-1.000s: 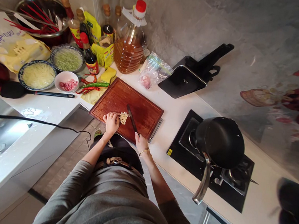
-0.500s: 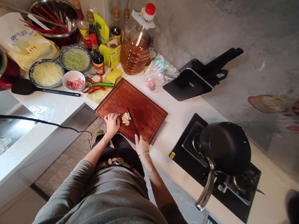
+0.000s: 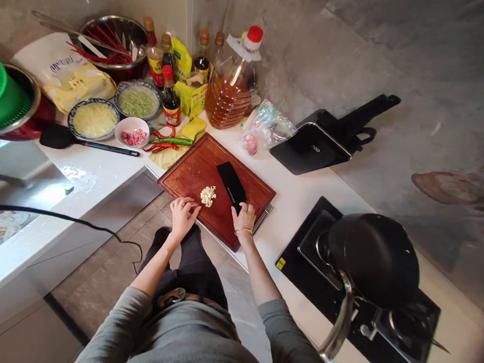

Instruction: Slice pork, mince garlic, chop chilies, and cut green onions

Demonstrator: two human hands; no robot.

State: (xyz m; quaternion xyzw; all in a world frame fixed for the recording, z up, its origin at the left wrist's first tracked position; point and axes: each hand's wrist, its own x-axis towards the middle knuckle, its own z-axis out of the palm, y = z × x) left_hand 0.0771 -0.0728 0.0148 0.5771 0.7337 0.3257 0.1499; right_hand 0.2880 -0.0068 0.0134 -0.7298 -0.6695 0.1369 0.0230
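Cutting board taken as landmark: red-brown wood, lying at the counter's near edge.

Nearest: the person's grey sleeves and dark trousers, both forearms reaching up to the board.

Left hand rests at the board's near edge, fingers loosely apart and curled down, holding nothing; fingertips just short of the chopped garlic. The garlic is a small pale heap on the board, toward its near side, between the two hands.

Right hand, bracelet on the wrist, sits at the board's near right corner, fingers closed around the handle of the cleaver. The dark blade lies flat on the board, broad side up, just right of the garlic; cannot tell whether it touches the heap.

Right of the board: a black pot with a long steel handle on a black gas hob.

Left of the board, touching its far left corner: a yellow cloth with red and green chillies on it. Farther left: a small white bowl of pink bits, a black spatula, a blue-rimmed bowl of pale shreds and another of green shreds.

Beyond the board: a clear plastic bag, a black knife block, a large oil jug with red cap, sauce bottles, and a steel bowl of red chopsticks.
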